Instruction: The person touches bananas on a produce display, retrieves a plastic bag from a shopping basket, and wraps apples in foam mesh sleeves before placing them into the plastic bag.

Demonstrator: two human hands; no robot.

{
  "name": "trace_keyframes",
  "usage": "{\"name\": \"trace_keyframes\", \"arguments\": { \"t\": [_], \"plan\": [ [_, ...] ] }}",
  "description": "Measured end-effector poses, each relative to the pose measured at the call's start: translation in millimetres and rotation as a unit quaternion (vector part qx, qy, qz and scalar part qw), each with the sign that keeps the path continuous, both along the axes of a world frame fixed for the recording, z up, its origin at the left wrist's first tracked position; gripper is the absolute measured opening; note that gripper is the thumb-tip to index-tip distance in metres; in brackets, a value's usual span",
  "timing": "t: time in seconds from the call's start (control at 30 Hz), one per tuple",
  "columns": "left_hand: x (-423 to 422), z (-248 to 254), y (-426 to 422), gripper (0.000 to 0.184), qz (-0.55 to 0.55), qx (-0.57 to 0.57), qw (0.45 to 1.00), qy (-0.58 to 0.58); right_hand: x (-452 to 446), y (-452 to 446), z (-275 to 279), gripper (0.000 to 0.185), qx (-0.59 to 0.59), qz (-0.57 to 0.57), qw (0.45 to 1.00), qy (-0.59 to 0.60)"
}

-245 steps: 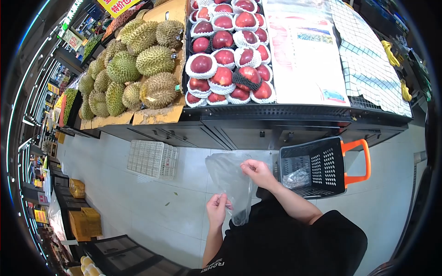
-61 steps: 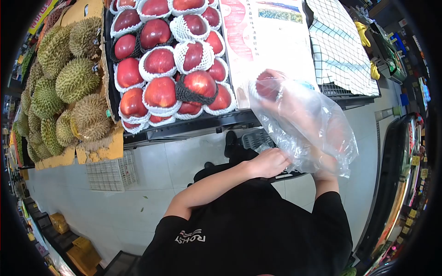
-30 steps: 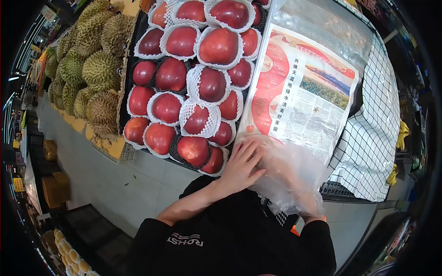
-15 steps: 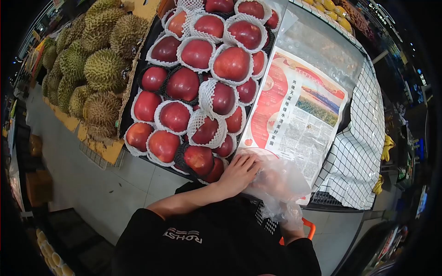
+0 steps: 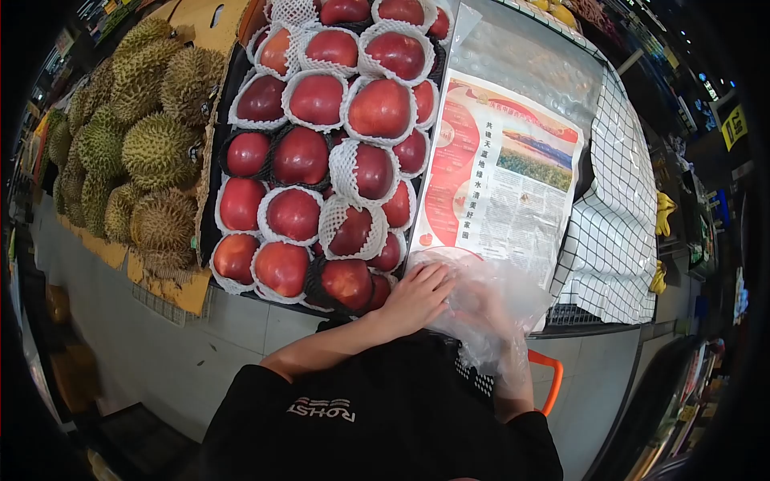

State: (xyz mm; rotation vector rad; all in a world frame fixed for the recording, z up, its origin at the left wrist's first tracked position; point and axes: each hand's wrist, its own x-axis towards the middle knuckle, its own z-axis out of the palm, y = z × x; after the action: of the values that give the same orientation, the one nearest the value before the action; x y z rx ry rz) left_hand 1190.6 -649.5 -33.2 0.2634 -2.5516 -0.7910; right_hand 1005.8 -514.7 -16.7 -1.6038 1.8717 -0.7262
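Note:
A clear plastic bag [image 5: 513, 293] lies crumpled over the lower end of a printed newspaper sheet [image 5: 513, 176]. My left hand [image 5: 417, 298] grips the bag's left edge with its fingers bent, next to the front corner of the apple tray. My right hand [image 5: 481, 305] is inside the bag, with plastic over the hand and down the wrist; its fingers are blurred through the film. To the left, large red apples [image 5: 298, 215] sit in rows, most in white foam nets and a few in black ones.
Spiky durians [image 5: 156, 148] are piled at the left on yellow cardboard [image 5: 180, 295]. A white checked cloth [image 5: 618, 240] hangs over the stand's right side. An orange handle [image 5: 549, 377] stands below the bag. Bananas [image 5: 664, 212] hang at the far right.
My right hand has pushed up deeper into the bag, and the plastic now reaches along my wrist. My left hand stays at the bag's edge. The view has shifted slightly.

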Motion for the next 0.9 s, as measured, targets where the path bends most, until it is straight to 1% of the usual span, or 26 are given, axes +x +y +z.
{"name": "trace_keyframes", "arguments": {
  "t": [0.03, 0.07, 0.1, 0.17, 0.2, 0.23, 0.27, 0.3, 0.37, 0.43, 0.47, 0.53, 0.57, 0.63, 0.7, 0.77, 0.83, 0.87, 0.9],
  "plan": [
    [0, -2, 0, 0.041, 0.0, -0.009, 1.0, -0.012, 5, 5, 16, 0.048, 0.0, -0.002, 1.0, 0.0],
    [0, -4, 0, 0.043, 0.002, -0.017, 1.0, -0.024, 12, 13, 31, 0.049, 0.006, -0.163, 0.962, -0.218],
    [-1, -4, 0, 0.043, 0.003, -0.016, 1.0, -0.024, 16, 21, 36, 0.05, 0.013, -0.312, 0.852, -0.42],
    [-2, -3, 1, 0.041, 0.029, -0.039, 0.996, -0.074, -17, 53, 5, 0.054, -0.056, -0.324, 0.906, -0.268],
    [-4, -4, 2, 0.041, 0.032, -0.036, 0.996, -0.077, -17, 61, 3, 0.054, -0.052, -0.323, 0.906, -0.269],
    [-5, -7, 3, 0.04, 0.043, -0.039, 0.996, -0.073, -17, 68, 1, 0.051, -0.114, -0.422, 0.894, -0.097],
    [-6, -8, 4, 0.039, 0.055, -0.043, 0.995, -0.07, -17, 76, -1, 0.049, -0.171, -0.503, 0.843, 0.08],
    [-7, -9, 5, 0.039, 0.056, -0.042, 0.995, -0.072, -19, 89, -13, 0.049, -0.169, -0.503, 0.844, 0.078],
    [-9, -11, 7, 0.036, 0.077, -0.045, 0.994, -0.062, -32, 123, -53, 0.048, -0.212, -0.516, 0.821, -0.124],
    [-11, -8, 6, 0.034, 0.082, -0.046, 0.994, -0.059, -51, 148, -66, 0.049, -0.082, -0.445, 0.872, -0.187],
    [-12, -7, 6, 0.031, 0.087, -0.045, 0.994, -0.052, -57, 156, -74, 0.049, -0.041, -0.387, 0.901, -0.19],
    [-14, -5, 7, 0.03, 0.097, -0.05, 0.993, -0.055, -50, 149, -67, 0.048, -0.004, -0.327, 0.925, -0.196],
    [-16, -4, 6, 0.028, 0.11, -0.053, 0.991, -0.052, -46, 139, -59, 0.045, -0.029, -0.357, 0.897, -0.26],
    [-18, -5, 6, 0.027, 0.119, -0.067, 0.99, -0.045, -50, 106, -35, 0.042, -0.059, -0.381, 0.864, -0.325],
    [-19, -4, 8, 0.026, 0.128, -0.078, 0.988, -0.039, -63, 73, -13, 0.024, -0.194, -0.451, 0.792, -0.364],
    [-19, -3, 11, 0.024, 0.141, -0.083, 0.985, -0.047, -91, 60, 16, 0.029, -0.233, -0.419, 0.757, -0.444],
    [-18, -3, 13, 0.023, 0.137, -0.072, 0.986, -0.058, -112, 31, 32, 0.037, -0.315, -0.462, 0.655, -0.508],
    [-19, -2, 14, 0.023, 0.134, -0.059, 0.987, -0.067, -127, 22, 32, 0.037, -0.316, -0.46, 0.656, -0.508],
    [-19, -2, 15, 0.023, 0.136, -0.06, 0.987, -0.065, -146, 14, 27, 0.04, -0.345, -0.42, 0.697, -0.468]
  ]
}}
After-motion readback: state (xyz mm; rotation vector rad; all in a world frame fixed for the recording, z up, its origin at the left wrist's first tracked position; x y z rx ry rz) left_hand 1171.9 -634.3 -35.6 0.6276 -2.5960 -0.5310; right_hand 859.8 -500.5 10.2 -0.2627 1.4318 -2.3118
